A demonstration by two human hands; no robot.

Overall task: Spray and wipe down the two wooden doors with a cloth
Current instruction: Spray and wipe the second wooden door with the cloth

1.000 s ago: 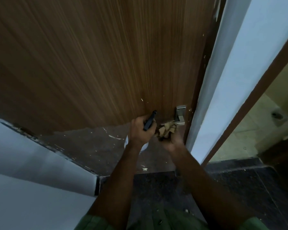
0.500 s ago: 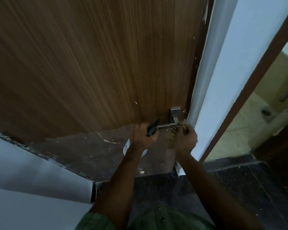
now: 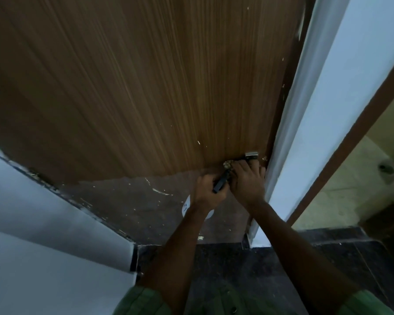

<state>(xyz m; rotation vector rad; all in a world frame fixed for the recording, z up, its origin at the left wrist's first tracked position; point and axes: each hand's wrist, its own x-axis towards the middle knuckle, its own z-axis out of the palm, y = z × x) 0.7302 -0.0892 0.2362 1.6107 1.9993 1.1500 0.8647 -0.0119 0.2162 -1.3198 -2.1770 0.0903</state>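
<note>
Wooden door [image 3: 146,87] with vertical brown grain fills the upper part of the head view, seen steeply from above; its lower section [image 3: 127,201] is a darker, duller brown flecked with pale paint marks. At its right edge, just beside the dark frame [image 3: 289,87], sits a metal door handle [image 3: 251,155], mostly covered by the right hand.

The right hand [image 3: 247,180] lies over the handle with its fingers [image 3: 257,170] curled down round it, and a crumpled tan cloth [image 3: 228,165] shows at the hand's left edge, bunched between hand and handle. The left hand [image 3: 208,192], touching or nearly touching the right one, grips a spray bottle [image 3: 187,206]: the fingers are wrapped round its neck, the black trigger head [image 3: 221,184] sticks out above them toward the cloth, and the white body shows below the wrist on both sides of the forearm.

Right of the frame stands a white wall edge [image 3: 328,110], and past it an opening onto a pale tiled room [image 3: 350,189]. A white wall [image 3: 32,223] runs along the left. Dark speckled stone floor [image 3: 237,269] lies below the arms, and green sleeves [image 3: 141,301] show at the bottom edge.
</note>
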